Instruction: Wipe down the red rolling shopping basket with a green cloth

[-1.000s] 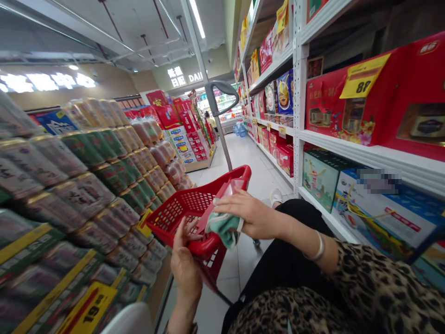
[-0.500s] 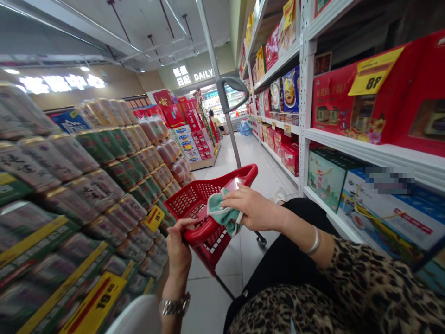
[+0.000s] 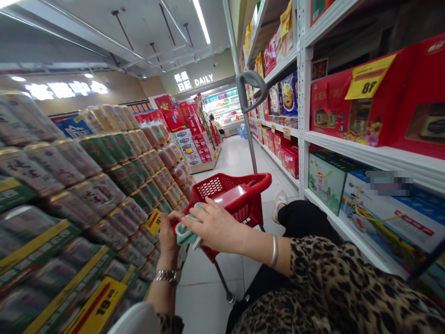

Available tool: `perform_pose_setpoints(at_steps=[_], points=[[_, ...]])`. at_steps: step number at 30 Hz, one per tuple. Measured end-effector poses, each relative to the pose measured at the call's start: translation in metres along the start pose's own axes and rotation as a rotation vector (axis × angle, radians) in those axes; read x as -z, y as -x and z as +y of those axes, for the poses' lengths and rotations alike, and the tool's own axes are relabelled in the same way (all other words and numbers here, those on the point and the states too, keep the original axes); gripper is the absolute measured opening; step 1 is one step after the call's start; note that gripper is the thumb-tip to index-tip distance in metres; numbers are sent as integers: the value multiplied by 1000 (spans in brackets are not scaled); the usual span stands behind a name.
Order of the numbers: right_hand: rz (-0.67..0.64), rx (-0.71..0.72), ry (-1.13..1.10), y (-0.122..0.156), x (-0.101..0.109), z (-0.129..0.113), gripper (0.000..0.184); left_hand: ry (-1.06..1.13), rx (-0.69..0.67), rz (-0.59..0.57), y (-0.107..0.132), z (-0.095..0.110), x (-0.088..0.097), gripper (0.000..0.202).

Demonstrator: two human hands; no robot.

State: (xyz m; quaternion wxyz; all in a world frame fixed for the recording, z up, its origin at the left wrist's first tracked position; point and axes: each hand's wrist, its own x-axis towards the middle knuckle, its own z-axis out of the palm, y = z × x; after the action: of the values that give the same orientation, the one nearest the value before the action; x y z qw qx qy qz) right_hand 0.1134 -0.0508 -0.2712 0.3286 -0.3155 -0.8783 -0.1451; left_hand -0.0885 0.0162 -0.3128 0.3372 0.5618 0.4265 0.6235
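A red plastic shopping basket (image 3: pixel 227 185) on a wheeled frame stands in front of me, with a grey loop handle (image 3: pixel 253 92) on a tall metal pole behind it. My right hand (image 3: pixel 215 225) is closed on a green cloth (image 3: pixel 187 234) with a pale edge and presses it to the basket's near left corner. Beside it, my left hand (image 3: pixel 169 229) grips the rim at that same corner, its fingertips partly hidden by the cloth. A metal watch is on my left wrist and a silver bangle on my right.
Stacked packs of cans (image 3: pixel 104 190) rise close on the left, with yellow price tags (image 3: pixel 99 306). White shelves (image 3: pixel 347 144) with red gift boxes (image 3: pixel 347 106) run along the right. Down the tiled aisle (image 3: pixel 232 155), a person (image 3: pixel 216 124) is near the lit cooler.
My right hand has slid the cloth left along the near rim, up to my left hand. The basket and its pole have shifted a little to the right in view.
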Motion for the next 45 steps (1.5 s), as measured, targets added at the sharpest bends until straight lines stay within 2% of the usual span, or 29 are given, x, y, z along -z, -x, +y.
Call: perform_pose_setpoints(at_steps=[3,7,13,19,21,24,26,27,30,34,36,39,42,45], points=[[22,39,92,7,-5,4,27,16,-30,-23,-16,-6,6,71],[20,55,119,30,1,25,35,72,-25,-92,-33,-8,6,64],[-12,-138,30,64,29,61,60,20,10,-168,-51,-8,3,55],[-13,-343,-51,103,70,106,52,-166,93,-303,-64,2,0,56],[-26,-391,-38,113,81,118,49,-230,124,-286,-67,6,-2,56],[-34,-436,-17,121,86,128,44,-453,53,-81,-65,13,-9,50],[-32,-438,-6,121,83,128,42,-617,-82,33,-57,22,-21,47],[-27,-437,3,119,80,127,42,-684,-154,40,-52,28,-29,47],[-2,-435,45,113,72,120,45,-841,-297,-67,-34,47,-65,48],[4,-418,96,99,58,104,48,-956,-249,-224,-16,62,-117,55],[4,-398,114,90,49,93,50,-1015,-243,-252,-12,61,-134,56],[8,-368,131,75,35,81,49,-1105,-286,-183,-13,51,-141,51],[-7,-346,130,63,26,76,48,-1132,-305,-103,-21,40,-132,47],[-35,-334,118,54,26,80,45,-1125,-331,-100,-32,32,-122,42]])
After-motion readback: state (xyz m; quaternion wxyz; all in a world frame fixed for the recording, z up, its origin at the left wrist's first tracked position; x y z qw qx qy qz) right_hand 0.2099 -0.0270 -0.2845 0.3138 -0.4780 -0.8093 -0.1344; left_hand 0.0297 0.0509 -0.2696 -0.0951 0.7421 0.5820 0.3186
